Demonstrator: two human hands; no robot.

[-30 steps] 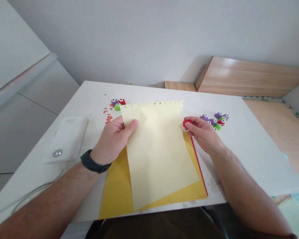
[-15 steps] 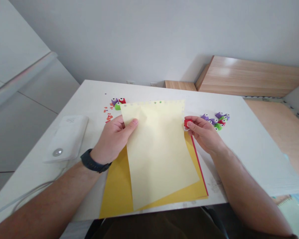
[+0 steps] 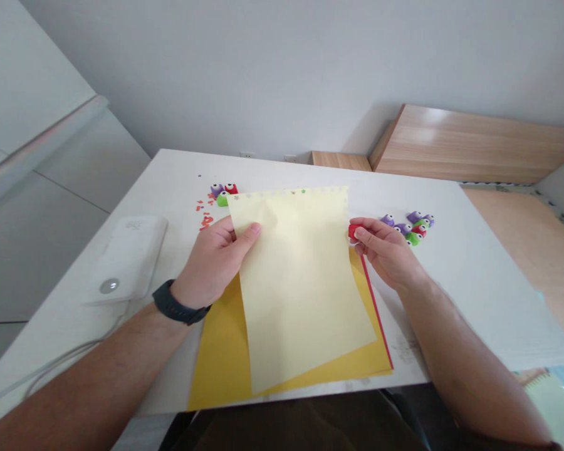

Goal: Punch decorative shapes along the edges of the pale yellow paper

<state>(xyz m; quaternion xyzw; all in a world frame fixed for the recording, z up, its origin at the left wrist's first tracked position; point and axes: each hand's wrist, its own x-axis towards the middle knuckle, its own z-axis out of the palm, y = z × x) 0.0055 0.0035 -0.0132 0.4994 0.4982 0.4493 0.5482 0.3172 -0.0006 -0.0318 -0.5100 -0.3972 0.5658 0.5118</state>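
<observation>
Paper (image 3: 301, 288) is pinched at its left edge by the left hand (image 3: 211, 263); the right hand (image 3: 388, 254) pinches a red punch (image 3: 355, 232) at its right edge. Yellow sheet (image 3: 220, 351) lies beneath.

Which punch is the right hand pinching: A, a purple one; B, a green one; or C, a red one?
C: the right hand grips the red punch between thumb and fingers, just off the edge of the pale yellow sheet.
</observation>
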